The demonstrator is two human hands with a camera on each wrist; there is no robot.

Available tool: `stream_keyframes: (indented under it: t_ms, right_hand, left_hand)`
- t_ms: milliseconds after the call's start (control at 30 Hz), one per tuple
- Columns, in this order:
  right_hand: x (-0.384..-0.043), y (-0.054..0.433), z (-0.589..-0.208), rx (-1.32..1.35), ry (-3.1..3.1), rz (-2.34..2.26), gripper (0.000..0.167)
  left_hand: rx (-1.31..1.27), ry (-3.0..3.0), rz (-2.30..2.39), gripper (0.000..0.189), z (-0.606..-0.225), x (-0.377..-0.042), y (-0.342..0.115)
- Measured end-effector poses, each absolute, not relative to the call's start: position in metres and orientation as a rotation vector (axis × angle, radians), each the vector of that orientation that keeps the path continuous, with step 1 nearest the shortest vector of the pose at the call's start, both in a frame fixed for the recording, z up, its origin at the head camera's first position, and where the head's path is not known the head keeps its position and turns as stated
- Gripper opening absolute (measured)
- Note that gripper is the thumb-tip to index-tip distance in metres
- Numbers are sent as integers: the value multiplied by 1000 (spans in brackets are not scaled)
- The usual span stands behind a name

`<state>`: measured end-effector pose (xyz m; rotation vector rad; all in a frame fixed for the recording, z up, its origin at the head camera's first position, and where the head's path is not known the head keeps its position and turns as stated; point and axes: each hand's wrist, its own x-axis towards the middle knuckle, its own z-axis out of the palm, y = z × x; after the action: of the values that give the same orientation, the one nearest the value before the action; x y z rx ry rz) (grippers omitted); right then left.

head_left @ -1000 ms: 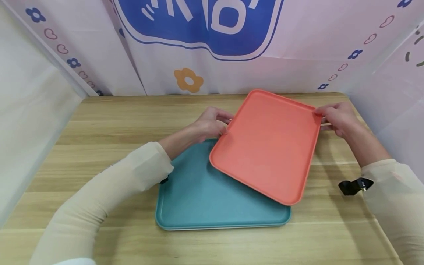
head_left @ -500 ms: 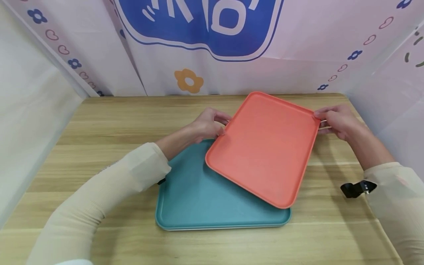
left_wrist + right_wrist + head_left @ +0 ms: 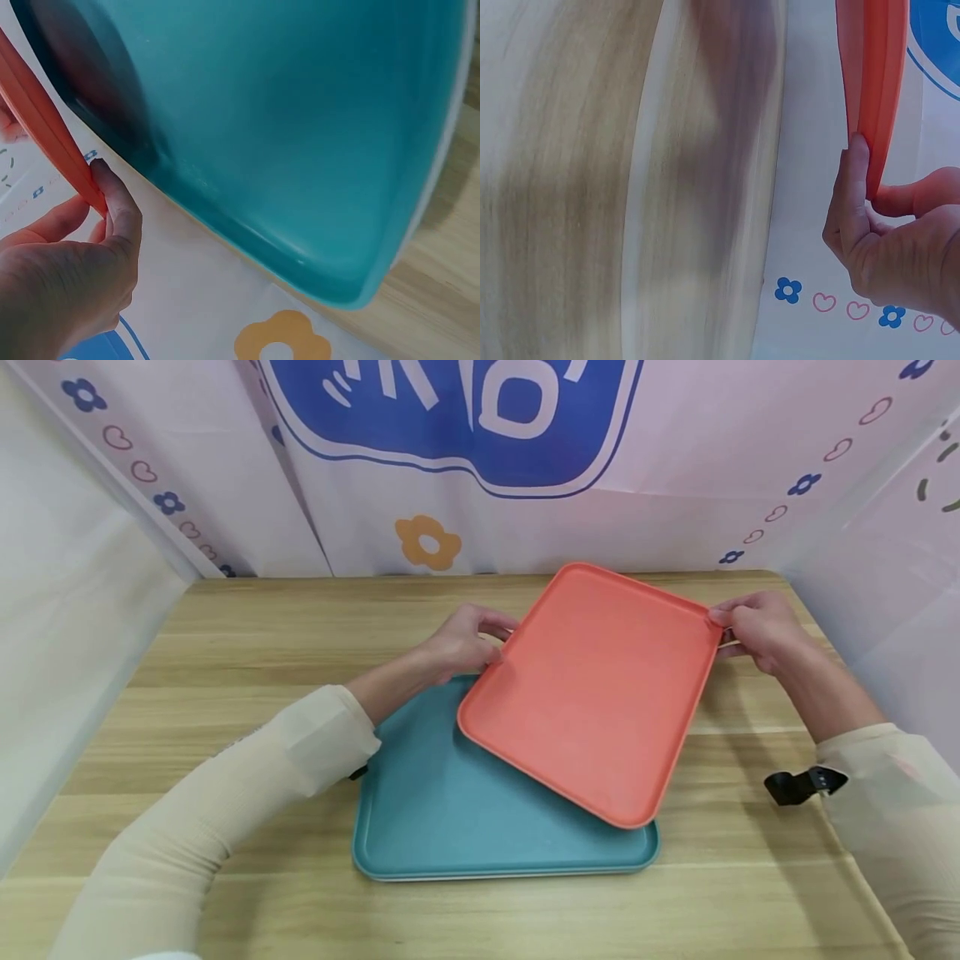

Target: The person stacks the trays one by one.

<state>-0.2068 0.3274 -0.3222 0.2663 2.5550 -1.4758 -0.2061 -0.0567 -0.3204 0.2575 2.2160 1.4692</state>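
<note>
A coral-red rectangular tray (image 3: 592,693) is held up at an angle above a teal tray (image 3: 450,810) in the head view. My left hand (image 3: 468,639) pinches the red tray's left edge between thumb and fingers. At its far right corner, my right hand (image 3: 761,627) pinches the rim, thumb on top and fingers beneath. The left wrist view shows the red tray's edge (image 3: 56,135) in my fingers, with the teal tray (image 3: 285,150) lying below. In the right wrist view the red tray (image 3: 877,75) is seen edge-on in my grip. The red tray hides the teal tray's far right part.
A pale rim shows under the teal tray's front edge. The wooden table (image 3: 247,627) meets a printed white backdrop (image 3: 360,527) at the back, with white side walls to left and right. A black device (image 3: 806,785) is by my right cuff.
The red tray has shifted a little to the left over the teal tray, both hands moving with it and keeping their grip. The teal tray has stayed in place.
</note>
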Motion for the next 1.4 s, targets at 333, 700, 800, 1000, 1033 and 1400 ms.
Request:
stream_keyframes:
  t_ms: [333,700,800,1000,1033,1400]
  right_hand:
    - [-207,325,-323,272,2548,-1471,47]
    - [-205,327,-325,281,2552,-1501,42]
    - [-205,328,-326,288,2552,-1525,40]
    - [-204,329,-326,311,2546,-1552,41]
    - [-204,329,-327,313,2545,-1559,41]
    - [-204,328,-326,374,2548,-1611,35]
  left_hand:
    - [217,2210,1465,44,-322,-205,-64]
    - [230,2142,1500,42,-323,-201,-79]
    - [243,2123,1502,42,-321,-199,-86]
    - [262,2140,1429,41,-323,-195,-97]
    - [262,2141,1422,41,-323,-194,-99]
    - [227,2037,1500,49,-324,-187,-113]
